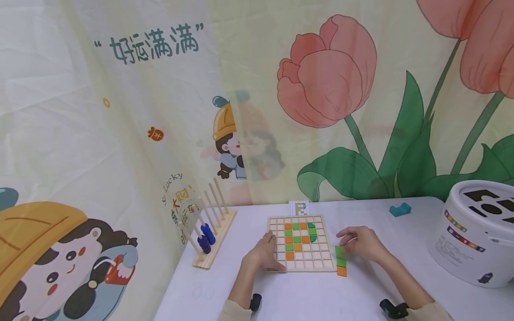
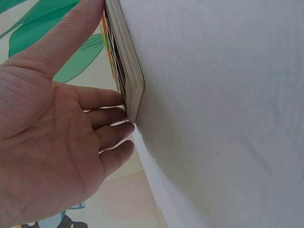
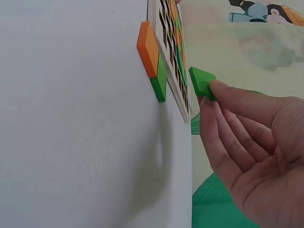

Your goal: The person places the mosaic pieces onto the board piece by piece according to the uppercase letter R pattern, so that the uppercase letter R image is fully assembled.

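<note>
My left hand (image 1: 263, 254) rests against the left side of a wooden grid board (image 1: 315, 264), its thumb along the near edge. In the left wrist view its fairly straight fingers (image 2: 111, 118) touch the board's side. Orange and green tiles fill some of the board's cells, with rounded green pieces on the pattern's right side. To the right of the board, my right hand (image 1: 361, 243) pinches a green square tile (image 3: 202, 81) between thumb and fingertips, raised off the table. Below it, an orange tile (image 3: 148, 50) and another green tile (image 3: 160, 83) lie beside the board's right edge.
A small pattern card (image 1: 299, 207) stands behind the board. On the left is a wooden peg stand (image 1: 217, 240) with blue beads on two pegs. A white bucket (image 1: 474, 240) stands at the right, and a teal piece (image 1: 400, 209) lies at the back right.
</note>
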`<state>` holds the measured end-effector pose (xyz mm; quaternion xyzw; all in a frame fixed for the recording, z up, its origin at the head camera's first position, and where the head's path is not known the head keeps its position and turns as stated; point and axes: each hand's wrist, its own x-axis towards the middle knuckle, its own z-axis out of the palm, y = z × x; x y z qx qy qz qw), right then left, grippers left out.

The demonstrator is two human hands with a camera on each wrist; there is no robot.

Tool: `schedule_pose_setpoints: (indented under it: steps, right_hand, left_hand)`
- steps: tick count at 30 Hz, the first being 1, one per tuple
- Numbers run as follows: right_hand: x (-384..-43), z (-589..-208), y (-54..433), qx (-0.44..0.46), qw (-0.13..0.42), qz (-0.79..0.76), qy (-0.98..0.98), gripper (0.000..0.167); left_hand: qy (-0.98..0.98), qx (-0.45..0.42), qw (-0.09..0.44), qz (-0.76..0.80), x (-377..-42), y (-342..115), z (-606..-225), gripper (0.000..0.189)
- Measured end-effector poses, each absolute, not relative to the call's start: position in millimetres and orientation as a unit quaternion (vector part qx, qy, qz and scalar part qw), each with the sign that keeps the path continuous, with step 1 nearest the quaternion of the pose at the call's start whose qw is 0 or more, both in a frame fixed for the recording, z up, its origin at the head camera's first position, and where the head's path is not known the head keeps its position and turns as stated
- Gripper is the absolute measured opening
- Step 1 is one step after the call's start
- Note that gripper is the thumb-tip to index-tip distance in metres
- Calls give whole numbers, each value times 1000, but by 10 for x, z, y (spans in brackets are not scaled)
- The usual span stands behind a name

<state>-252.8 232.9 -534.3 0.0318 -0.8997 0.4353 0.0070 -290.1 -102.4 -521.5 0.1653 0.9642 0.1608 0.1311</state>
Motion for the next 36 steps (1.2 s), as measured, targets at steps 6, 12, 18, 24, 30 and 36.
schedule_pose_setpoints:
  steps: [6, 12, 18, 24, 30, 36]
  right_hand:
    - [-2622, -5344, 2170, 40, -6, 473, -880, 33]
    - [-2687, -5340, 1989, 38, -7, 483, -875, 34]
    - [-2737, -5353, 1829, 49, -8, 489, -871, 32]
    - [-2778, -5374, 1727, 77, -18, 516, -853, 32]
    - [-2830, -5439, 1626, 71, -17, 506, -859, 28]
    - [-2848, -5500, 1528, 49, -20, 487, -872, 26]
  left_hand:
    - [963, 166, 134, 164, -2925, -1042, -5265, 116]
    - [962, 169, 133, 171, -2929, -1044, -5289, 116]
    - [963, 166, 135, 166, -2897, -1038, -5229, 116]
    - [963, 166, 133, 167, -2882, -1032, -5203, 116]
    - [962, 167, 135, 170, -2873, -1024, -5199, 116]
    - [962, 167, 133, 171, -2898, -1028, -5218, 117]
